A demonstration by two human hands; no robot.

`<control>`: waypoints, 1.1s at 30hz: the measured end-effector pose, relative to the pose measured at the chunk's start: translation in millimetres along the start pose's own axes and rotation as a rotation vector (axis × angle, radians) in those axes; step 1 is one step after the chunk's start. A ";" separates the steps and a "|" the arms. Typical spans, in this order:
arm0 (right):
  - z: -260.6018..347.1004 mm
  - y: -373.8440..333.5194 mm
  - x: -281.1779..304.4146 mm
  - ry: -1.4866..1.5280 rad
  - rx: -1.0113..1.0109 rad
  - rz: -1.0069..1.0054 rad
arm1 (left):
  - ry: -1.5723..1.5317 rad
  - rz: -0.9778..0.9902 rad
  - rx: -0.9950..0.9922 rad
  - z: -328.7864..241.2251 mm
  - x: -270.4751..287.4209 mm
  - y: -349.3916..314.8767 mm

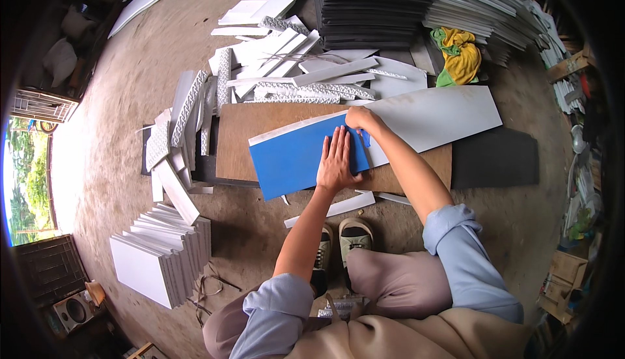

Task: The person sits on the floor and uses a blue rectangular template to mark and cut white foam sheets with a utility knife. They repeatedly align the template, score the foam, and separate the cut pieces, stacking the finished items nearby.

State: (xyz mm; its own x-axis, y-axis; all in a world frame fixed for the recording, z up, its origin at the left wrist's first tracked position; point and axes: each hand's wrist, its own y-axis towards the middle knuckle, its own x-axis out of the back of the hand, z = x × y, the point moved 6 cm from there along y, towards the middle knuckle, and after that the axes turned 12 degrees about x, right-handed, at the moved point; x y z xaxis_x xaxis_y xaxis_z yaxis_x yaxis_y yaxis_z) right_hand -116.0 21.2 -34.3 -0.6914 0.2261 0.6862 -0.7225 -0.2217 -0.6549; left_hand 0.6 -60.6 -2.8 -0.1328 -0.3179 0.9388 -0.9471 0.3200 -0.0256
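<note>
A blue rectangular board (293,155) lies as a template over a long pale grey-white sheet (430,115), whose thin strip shows along the blue board's far edge. My left hand (336,161) presses flat on the blue board near its right end, fingers stretched and thumb out to the side. At that board's far right corner my right hand (362,119) is closed in a fist. A small blue-handled tool (365,139), probably a cutter, pokes out below the fist; the rest is hidden. Both sheets rest on a brown wooden board (236,139).
White offcuts (280,66) are heaped beyond the wooden board. Black sheets (371,11) and white sheets (478,1) are stacked behind, beside a yellow-green cloth (458,56). Cut white panels (146,261) stand at the near left. A white strip (331,209) lies before my shoes.
</note>
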 end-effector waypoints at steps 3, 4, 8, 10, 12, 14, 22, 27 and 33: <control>-12.0 -11.9 -19.7 0.070 -0.008 0.076 | -0.018 -0.014 0.001 -1.4 1.4 -0.2; -17.4 -19.6 -30.1 0.093 -0.017 0.079 | -0.014 -0.014 -0.002 -1.3 1.0 -0.4; -22.4 -65.6 -71.9 0.071 0.146 0.007 | 0.015 -0.019 0.004 1.0 -0.9 -0.3; -19.1 -97.8 -83.0 0.135 0.124 -0.036 | 0.005 -0.061 0.008 2.7 -0.1 -1.3; -20.9 -122.3 -90.2 0.155 0.108 -0.139 | 0.038 -0.063 0.010 3.6 -1.5 -2.2; -33.7 -131.7 -104.6 0.140 0.060 -0.231 | 0.037 -0.062 -0.006 -1.5 -1.3 -1.3; -19.5 -138.3 -78.2 -0.095 0.272 -0.184 | 0.058 -0.010 0.007 1.5 0.1 -1.9; -15.4 -105.6 -42.8 -0.050 0.177 0.212 | 0.055 0.024 0.001 -3.9 0.6 0.2; -0.4 -67.3 33.1 -0.065 0.191 -0.409 | 0.050 0.012 0.000 -2.2 1.2 -1.7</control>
State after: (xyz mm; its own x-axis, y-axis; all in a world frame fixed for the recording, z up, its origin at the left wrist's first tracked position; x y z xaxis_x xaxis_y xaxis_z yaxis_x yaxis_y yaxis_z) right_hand -90.2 44.0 32.4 -0.3433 0.2731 0.8986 -0.9181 -0.2993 -0.2598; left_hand 2.6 -59.6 -0.9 -0.1299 -0.2691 0.9543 -0.9455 0.3235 -0.0374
